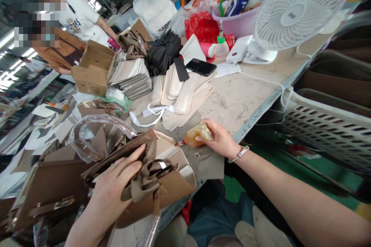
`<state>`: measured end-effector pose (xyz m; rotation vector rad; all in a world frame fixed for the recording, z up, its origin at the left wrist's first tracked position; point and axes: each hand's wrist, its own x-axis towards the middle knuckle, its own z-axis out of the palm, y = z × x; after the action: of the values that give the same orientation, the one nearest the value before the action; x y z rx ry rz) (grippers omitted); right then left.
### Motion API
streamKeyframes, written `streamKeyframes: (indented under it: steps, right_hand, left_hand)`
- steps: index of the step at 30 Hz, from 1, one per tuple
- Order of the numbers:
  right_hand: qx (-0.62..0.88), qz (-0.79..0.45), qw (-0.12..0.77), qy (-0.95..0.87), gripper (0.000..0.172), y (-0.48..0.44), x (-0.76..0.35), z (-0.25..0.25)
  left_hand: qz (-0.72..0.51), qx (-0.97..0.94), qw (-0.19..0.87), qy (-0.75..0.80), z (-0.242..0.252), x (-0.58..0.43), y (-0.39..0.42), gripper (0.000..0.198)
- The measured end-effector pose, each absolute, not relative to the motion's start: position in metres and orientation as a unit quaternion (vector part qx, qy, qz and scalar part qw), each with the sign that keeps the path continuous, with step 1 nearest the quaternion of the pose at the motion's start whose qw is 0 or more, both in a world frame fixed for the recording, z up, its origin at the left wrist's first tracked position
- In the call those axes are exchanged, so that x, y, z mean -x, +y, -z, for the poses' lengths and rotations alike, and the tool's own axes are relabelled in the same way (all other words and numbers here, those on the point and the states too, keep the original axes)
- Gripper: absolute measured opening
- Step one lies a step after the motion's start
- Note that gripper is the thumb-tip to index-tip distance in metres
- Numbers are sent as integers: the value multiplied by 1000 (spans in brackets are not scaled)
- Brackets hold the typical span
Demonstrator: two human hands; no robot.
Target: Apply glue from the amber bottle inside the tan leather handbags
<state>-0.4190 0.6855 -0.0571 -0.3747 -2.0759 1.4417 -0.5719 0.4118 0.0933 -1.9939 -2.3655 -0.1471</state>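
Observation:
My left hand lies on a brown leather handbag at the near edge of the table, its fingers pressed over the bag's folded flap and dark strap pieces. My right hand is closed round a small amber squeeze bottle with a red tip, whose nozzle points at the bag's pale edge. A silver bracelet sits on my right wrist. A second brown bag with a metal clasp lies to the left.
Stacks of beige leather pieces, a black phone, a cardboard box, black straps, a white fan, a pink basin and plastic bags crowd the worktable. A person in a white shirt stands at far left. A slatted crate sits right.

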Motion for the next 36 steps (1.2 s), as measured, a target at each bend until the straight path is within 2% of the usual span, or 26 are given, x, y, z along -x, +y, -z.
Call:
streamKeyframes:
  steps: [6, 14, 20, 26, 33, 36]
  right_hand:
    - [160, -600, 225, -751, 36, 693, 416, 59]
    - [149, -581, 269, -754, 39, 694, 414, 65]
    - [114, -590, 244, -761, 37, 700, 409, 60]
    - [125, -575, 264, -765, 38, 696, 414, 66]
    - [105, -588, 222, -771, 37, 702, 408, 65]
    - [122, -578, 242, -770, 38, 700, 406, 66]
  left_hand:
    - [57, 663, 25, -746, -91, 566, 406, 25]
    - [59, 659, 30, -750, -92, 558, 401, 25]
    - [60, 667, 38, -742, -93, 561, 407, 22]
    - [42, 667, 39, -743, -90, 562, 403, 22]
    - [56, 659, 30, -750, -90, 561, 400, 26]
    - [53, 662, 32, -747, -88, 561, 399, 25]
